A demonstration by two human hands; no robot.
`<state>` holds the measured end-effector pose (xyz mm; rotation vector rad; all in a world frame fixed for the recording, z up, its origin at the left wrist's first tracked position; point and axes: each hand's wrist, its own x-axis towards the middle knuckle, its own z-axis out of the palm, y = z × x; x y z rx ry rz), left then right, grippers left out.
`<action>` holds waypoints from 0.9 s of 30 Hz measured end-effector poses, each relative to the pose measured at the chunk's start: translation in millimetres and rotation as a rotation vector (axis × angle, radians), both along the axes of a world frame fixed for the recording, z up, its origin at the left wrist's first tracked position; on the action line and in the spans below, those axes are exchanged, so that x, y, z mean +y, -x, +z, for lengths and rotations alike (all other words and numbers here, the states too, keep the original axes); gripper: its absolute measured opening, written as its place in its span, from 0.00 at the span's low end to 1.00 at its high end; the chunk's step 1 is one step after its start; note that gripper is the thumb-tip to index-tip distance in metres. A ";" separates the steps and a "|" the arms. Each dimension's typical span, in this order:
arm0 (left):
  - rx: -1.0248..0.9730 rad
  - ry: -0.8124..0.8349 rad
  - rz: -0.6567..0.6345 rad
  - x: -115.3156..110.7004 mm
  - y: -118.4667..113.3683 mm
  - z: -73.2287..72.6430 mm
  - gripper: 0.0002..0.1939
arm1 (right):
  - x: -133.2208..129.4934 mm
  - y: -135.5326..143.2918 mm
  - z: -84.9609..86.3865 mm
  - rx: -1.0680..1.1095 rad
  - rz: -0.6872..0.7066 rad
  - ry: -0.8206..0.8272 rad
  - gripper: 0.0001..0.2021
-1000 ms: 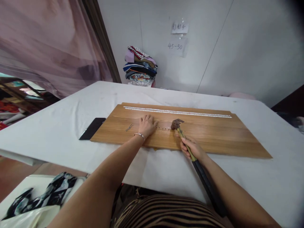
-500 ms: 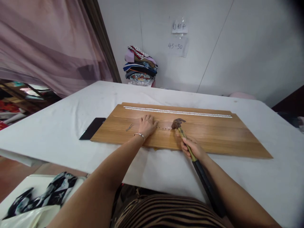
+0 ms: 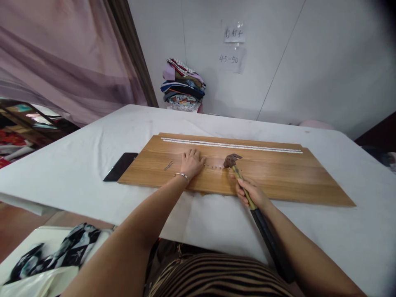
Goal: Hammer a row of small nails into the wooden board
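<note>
My left hand (image 3: 192, 163) lies flat on a wooden board (image 3: 293, 177), its fingers stretched out. In my right hand (image 3: 251, 192) is a claw hammer (image 3: 257, 218), gripped at the upper part of its handle. The rusty head rests on or just above the board, claw pointing away to the right; contact cannot be made out. Between my left hand and the hammer head runs a row of small nails (image 3: 215, 167) in the board. A few loose nails (image 3: 168, 166) lie to the left of my left hand.
Two white measuring strips (image 3: 232, 145) run along the board's far side. A dark phone-like slab (image 3: 120, 167) touches its left end. The board lies on a white-covered table (image 3: 77, 165). Folded clothes (image 3: 183, 86) are stacked by the wall, and patterned cloth (image 3: 74, 247) lies lower left.
</note>
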<state>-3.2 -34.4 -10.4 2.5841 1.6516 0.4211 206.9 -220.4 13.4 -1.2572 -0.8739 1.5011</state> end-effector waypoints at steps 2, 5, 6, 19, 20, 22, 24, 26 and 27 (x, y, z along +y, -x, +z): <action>-0.009 0.000 0.002 0.2 0.3 -0.7 0.19 | 0.2 0.3 -0.1 -0.003 0.000 0.010 0.34; -0.013 0.001 0.003 0.2 0.3 -1.0 0.19 | -0.1 0.6 0.3 -0.007 0.007 0.016 0.33; -0.012 0.003 0.002 0.1 0.2 -0.9 0.19 | -0.3 0.6 0.5 -0.006 0.009 0.013 0.33; -0.034 0.012 0.005 -0.2 -0.1 -1.4 0.19 | -1.3 0.0 -1.0 0.010 0.016 0.003 0.32; -0.034 0.011 0.004 -0.5 -0.2 -0.8 0.19 | -1.5 -0.1 -1.2 0.016 0.010 -0.003 0.32; -0.032 0.012 0.006 -1.4 -0.6 0.8 0.18 | -1.4 -0.3 -1.9 0.024 -0.001 -0.011 0.32; -0.028 0.016 0.013 -2.5 -1.1 2.7 0.18 | -1.0 -0.6 -3.1 0.022 -0.005 -0.006 0.32; -0.023 0.020 0.018 -3.6 -1.5 4.3 0.18 | -0.5 -0.7 -4.4 0.019 0.001 0.001 0.31; -0.021 0.022 0.021 -3.9 -1.7 4.8 0.18 | -0.4 -0.7 -5.0 0.019 0.005 0.002 0.31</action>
